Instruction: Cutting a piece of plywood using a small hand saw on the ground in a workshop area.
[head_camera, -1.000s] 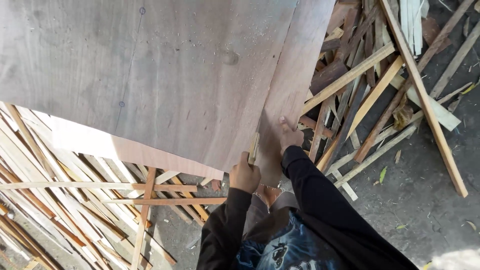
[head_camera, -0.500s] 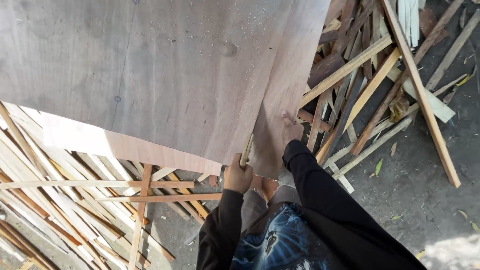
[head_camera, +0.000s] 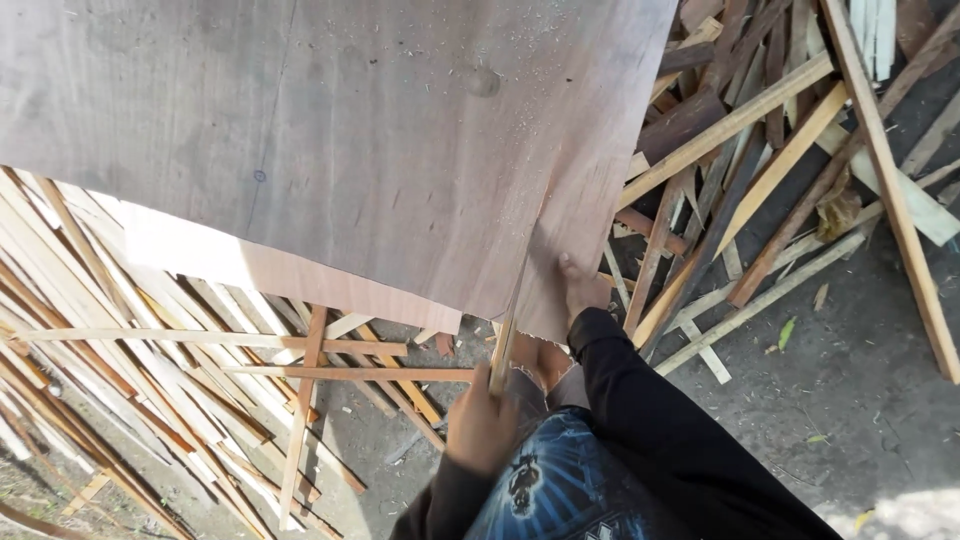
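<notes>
Left hand (head_camera: 480, 425) has drawn back toward the body, fingers clamped on a thin wood strip (head_camera: 505, 335) slitting the veneer sheet (head_camera: 350, 150); right hand (head_camera: 583, 290) presses the sheet's edge, fingers flat

Soft daylight, mostly shade, perhaps slightly blurred.

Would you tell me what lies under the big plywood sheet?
Under the plywood sheet a heap of thin wood strips sticks out at its lower edge and right side, lying on the ground. The right hand steadies its edge. Whatever lies beneath its middle is covered.
</notes>
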